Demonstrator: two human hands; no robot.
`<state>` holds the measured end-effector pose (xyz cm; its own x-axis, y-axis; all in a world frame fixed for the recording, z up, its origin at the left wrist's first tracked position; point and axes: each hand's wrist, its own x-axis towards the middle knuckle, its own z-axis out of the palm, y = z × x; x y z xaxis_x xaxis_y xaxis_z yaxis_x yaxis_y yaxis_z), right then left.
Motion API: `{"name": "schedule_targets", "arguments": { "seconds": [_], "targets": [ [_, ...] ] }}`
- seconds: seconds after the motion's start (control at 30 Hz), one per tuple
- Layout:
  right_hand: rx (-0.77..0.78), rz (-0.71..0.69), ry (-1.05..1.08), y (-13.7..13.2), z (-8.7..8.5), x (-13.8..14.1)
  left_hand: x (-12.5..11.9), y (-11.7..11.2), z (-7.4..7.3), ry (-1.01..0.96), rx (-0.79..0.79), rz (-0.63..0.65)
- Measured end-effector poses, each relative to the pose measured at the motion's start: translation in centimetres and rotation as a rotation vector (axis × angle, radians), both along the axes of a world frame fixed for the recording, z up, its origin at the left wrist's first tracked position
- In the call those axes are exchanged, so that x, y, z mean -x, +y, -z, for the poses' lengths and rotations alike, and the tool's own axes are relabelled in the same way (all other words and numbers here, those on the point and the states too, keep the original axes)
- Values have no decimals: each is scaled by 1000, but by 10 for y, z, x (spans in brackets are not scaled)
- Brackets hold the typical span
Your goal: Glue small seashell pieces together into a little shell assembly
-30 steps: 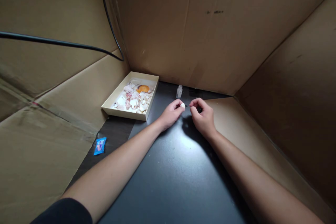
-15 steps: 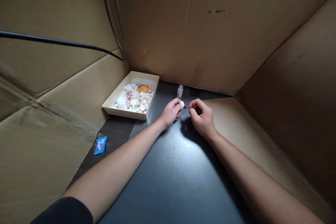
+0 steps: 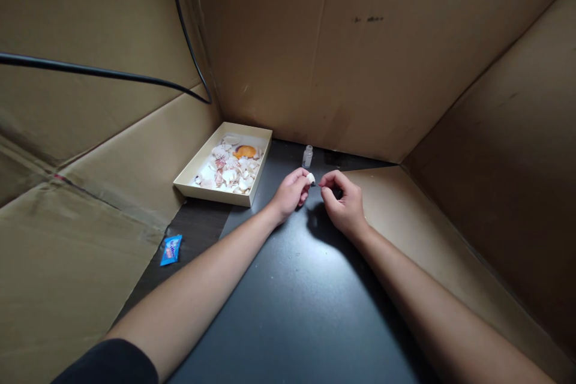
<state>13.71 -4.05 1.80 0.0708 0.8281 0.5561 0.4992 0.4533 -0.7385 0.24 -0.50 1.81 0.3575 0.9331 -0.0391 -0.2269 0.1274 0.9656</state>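
Note:
My left hand (image 3: 291,193) pinches a small white shell (image 3: 311,178) between thumb and fingertips, above the dark table. Close to its right, my right hand (image 3: 342,198) is closed, thumb and forefinger nearly together. A tiny dark bit shows in the gap between the hands, too small to name. Whatever the right fingers hold is too fine to make out. Just behind the left fingertips stands a small clear glass bottle (image 3: 307,157) without a cap, whitish inside. Left of the hands lies a shallow cream box (image 3: 216,195) with several white and pinkish shells and one orange shell (image 3: 245,152).
A blue wrapped packet (image 3: 171,250) lies on the table's left side. Cardboard walls (image 3: 288,60) enclose the back and both sides, with a cardboard flap (image 3: 405,210) on the right. A black cable (image 3: 99,73) crosses the upper left.
The white shell has turned slightly in my left fingertips. My right hand has moved a little left in the picture, and the whole view has shifted slightly.

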Motion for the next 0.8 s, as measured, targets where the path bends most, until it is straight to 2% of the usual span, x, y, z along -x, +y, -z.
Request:
{"name": "schedule_targets", "arguments": {
  "seconds": [0.2,0.4,0.53,0.67,0.8],
  "targets": [
    [-45,-4,1,-1,-1,1,0,0,1,-11,6,-7],
    [-44,35,-5,-2,-1,2,0,0,0,-14,14,-17],
    [-15,3,-7,0,0,1,0,0,0,-13,7,-12],
    [-33,60,31,1,0,0,0,0,0,-9,14,-13],
    [-29,6,14,1,1,0,0,1,0,-7,14,-4]
  ]
}}
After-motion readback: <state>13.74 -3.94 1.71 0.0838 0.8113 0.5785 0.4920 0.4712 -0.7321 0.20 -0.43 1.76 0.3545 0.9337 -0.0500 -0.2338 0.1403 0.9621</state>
